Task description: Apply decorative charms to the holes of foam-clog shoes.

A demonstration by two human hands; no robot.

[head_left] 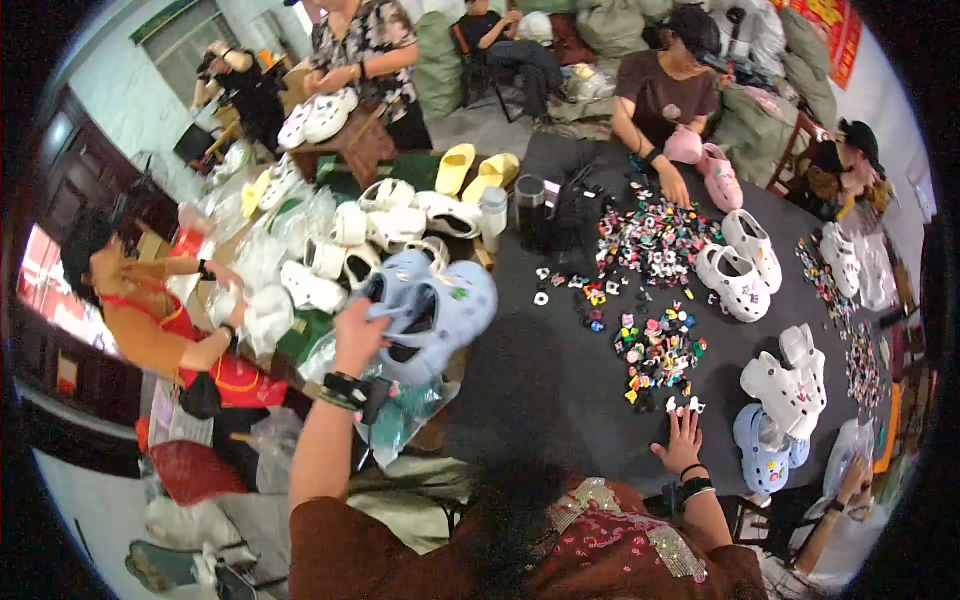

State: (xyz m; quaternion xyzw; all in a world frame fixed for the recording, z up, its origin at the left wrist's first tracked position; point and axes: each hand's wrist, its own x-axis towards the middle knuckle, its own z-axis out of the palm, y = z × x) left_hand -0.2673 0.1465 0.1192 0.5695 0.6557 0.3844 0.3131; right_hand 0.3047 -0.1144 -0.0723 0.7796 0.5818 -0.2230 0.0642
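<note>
My left hand (358, 335) is closed on the heel end of a pair of light blue clogs (465, 305), lifted at the table's left edge. A small green charm shows on one of them. On the dark table, my right hand (682, 440) lies with its fingers spread. Its fingertips are at a few small white shoe charms (685, 406). Just beyond is a mixed pile of colourful charms (660, 350). To the right of this hand stand blue clogs with charms (765, 450) and white clogs (785, 395).
A larger charm heap (655, 240) spreads farther back, beside white clogs (735, 280) and pink clogs (720, 180). A dark tumbler (531, 212) and a clear bottle (494, 220) stand at the table's left side. White clogs (395, 228) and plastic bags crowd the left. Several people work around.
</note>
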